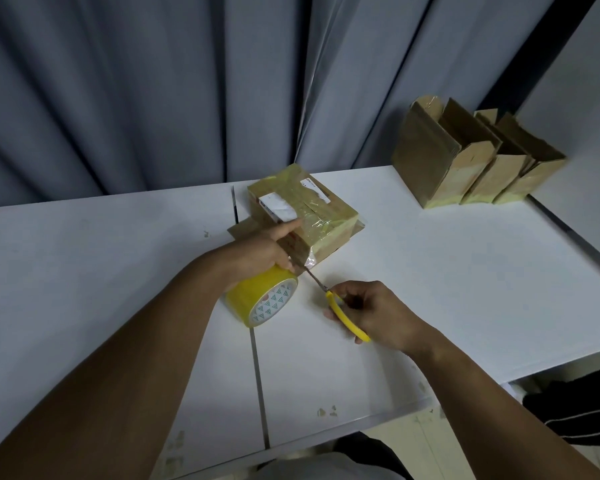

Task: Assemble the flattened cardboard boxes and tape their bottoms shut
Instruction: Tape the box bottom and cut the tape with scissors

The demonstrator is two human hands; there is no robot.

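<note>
I see the taped cardboard box lying on the white worktop. Just in front of it the left hand grips the yellow tape roll, its index finger stretched onto the box's top. The right hand holds yellow-handled scissors, with the blades reaching the box's near corner. Three open boxes stand beyond it to the right.

No legible text; box label print blurred.

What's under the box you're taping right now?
A flat brown cardboard piece pokes out from under the box at its left side. The box covers the rest, so whether it is a flap or a separate sheet is unclear.
</note>
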